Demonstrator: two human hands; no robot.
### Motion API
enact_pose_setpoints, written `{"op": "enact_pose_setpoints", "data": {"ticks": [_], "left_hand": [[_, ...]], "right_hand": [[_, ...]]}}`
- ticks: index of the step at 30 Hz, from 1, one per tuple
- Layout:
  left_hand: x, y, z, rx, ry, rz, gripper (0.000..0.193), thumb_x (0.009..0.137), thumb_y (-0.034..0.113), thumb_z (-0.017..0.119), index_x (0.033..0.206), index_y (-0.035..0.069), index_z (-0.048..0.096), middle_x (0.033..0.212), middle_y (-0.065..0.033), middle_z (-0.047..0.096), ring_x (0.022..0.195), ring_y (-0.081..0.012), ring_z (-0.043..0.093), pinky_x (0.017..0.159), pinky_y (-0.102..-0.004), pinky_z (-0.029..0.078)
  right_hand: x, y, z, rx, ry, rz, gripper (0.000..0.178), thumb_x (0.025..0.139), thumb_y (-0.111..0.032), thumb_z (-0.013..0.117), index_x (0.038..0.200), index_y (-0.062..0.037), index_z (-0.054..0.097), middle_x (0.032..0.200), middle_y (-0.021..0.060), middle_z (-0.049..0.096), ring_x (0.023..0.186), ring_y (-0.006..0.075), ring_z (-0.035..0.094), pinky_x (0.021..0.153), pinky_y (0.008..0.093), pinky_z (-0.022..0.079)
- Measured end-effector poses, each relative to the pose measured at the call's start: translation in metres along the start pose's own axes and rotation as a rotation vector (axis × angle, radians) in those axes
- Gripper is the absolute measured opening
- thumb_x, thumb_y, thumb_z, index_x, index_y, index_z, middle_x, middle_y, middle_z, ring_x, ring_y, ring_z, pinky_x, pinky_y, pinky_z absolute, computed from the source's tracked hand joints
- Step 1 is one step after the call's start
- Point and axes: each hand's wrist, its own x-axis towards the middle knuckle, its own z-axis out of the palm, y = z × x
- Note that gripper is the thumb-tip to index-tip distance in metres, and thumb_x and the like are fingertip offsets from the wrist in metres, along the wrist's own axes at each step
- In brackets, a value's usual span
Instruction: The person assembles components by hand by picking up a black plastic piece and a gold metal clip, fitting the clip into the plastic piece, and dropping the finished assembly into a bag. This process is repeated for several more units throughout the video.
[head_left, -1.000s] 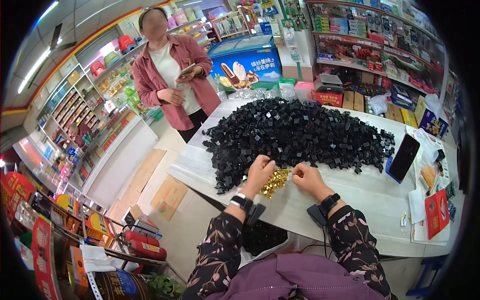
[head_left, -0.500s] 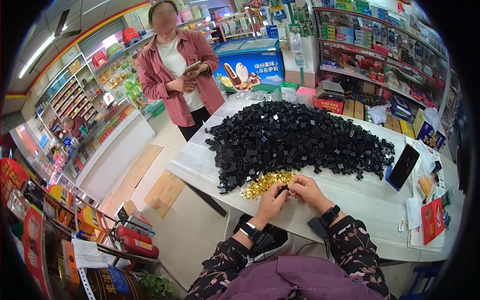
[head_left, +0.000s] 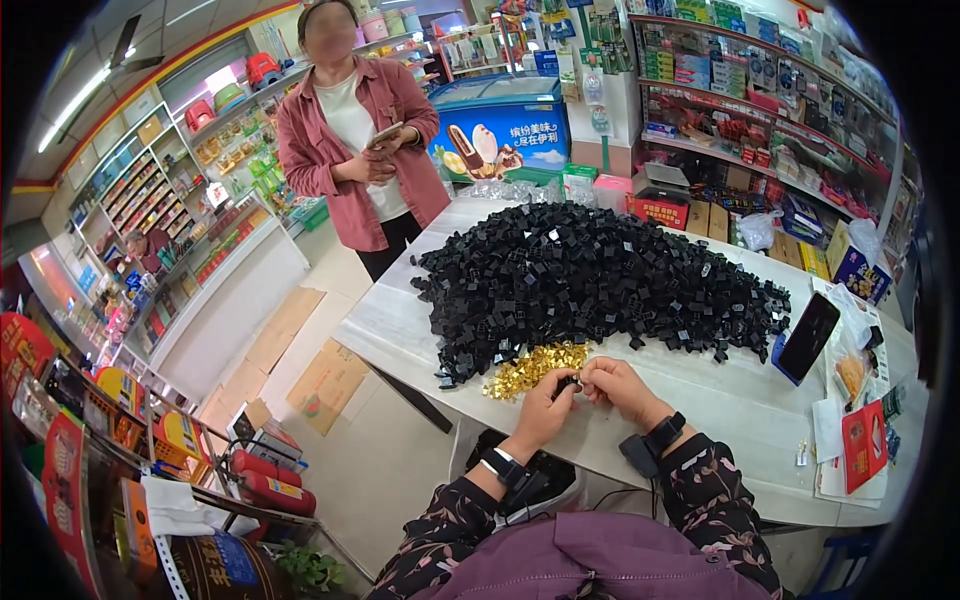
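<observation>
Both of my hands meet over the near edge of the table, just in front of the heaps. My left hand (head_left: 541, 412) is closed on a small black plastic piece (head_left: 570, 383), held between thumb and fingers. Close against it, my right hand (head_left: 622, 390) is pinched; anything between its fingertips is too small to make out. A little heap of shiny gold metal pieces (head_left: 530, 369) lies just beyond my left hand. Behind it spreads a large heap of small square black plastic pieces (head_left: 600, 280).
The pale table (head_left: 720, 410) carries a propped-up phone (head_left: 808, 335) on the right, near a red card (head_left: 865, 446) and papers. A person (head_left: 360, 150) stands past the left table edge, holding a phone. Beneath my hands hangs a plastic-lined bin (head_left: 550, 480). Fire extinguishers (head_left: 272, 484) stand at lower left.
My fingers have shifted slightly around the black piece, and the right fingertips sit a little differently beside it. The heaps and the standing person look much the same.
</observation>
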Motion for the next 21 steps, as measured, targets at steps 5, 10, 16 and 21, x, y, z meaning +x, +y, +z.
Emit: {"op": "enact_pose_setpoints", "data": {"ticks": [5, 10, 16, 21], "left_hand": [[0.0003, -0.0006, 0.0012, -0.015, 0.005, 0.019, 0.025, 0.091, 0.008, 0.051, 0.115, 0.003, 0.052, 0.087, -0.0028, 0.063, 0.068, -0.0068, 0.058, 0.058, -0.0202, 0.044], [0.0016, -0.0007, 0.001, -0.02, 0.015, 0.013, 0.023, 0.09, 0.007, 0.051, 0.113, 0.003, 0.053, 0.085, -0.0024, 0.062, 0.065, -0.0075, 0.057, 0.059, -0.0215, 0.045], [0.0039, -0.0017, 0.0005, 0.062, -0.003, 0.071, 0.02, 0.09, 0.007, 0.051, 0.109, 0.003, 0.055, 0.082, -0.0036, 0.061, 0.062, -0.0081, 0.054, 0.057, -0.0233, 0.045], [-0.0059, -0.0015, 0.0037, 0.184, 0.009, 0.022, 0.021, 0.088, 0.009, 0.053, 0.108, 0.003, 0.055, 0.084, -0.0085, 0.062, 0.067, -0.0152, 0.059, 0.062, -0.0276, 0.047]], "right_hand": [[-0.0008, 0.0, -0.0028, 0.022, -0.013, 0.015, 0.009, 0.085, -0.017, 0.054, 0.083, -0.0098, 0.059, 0.069, -0.0028, 0.058, 0.058, 0.0046, 0.052, 0.054, 0.0182, 0.042], [0.0005, -0.0023, -0.0015, 0.017, -0.019, 0.008, 0.01, 0.085, -0.018, 0.054, 0.082, -0.0096, 0.059, 0.069, -0.0029, 0.057, 0.059, 0.005, 0.052, 0.054, 0.0184, 0.042], [0.0011, -0.0098, -0.0021, -0.124, -0.057, 0.044, 0.013, 0.086, -0.021, 0.056, 0.083, -0.0089, 0.058, 0.069, -0.0027, 0.057, 0.06, 0.0056, 0.053, 0.055, 0.0189, 0.043], [-0.0073, -0.006, -0.0058, -0.229, -0.079, 0.035, 0.018, 0.087, -0.026, 0.059, 0.083, -0.008, 0.059, 0.07, -0.0021, 0.058, 0.061, 0.0057, 0.053, 0.055, 0.0195, 0.043]]}}
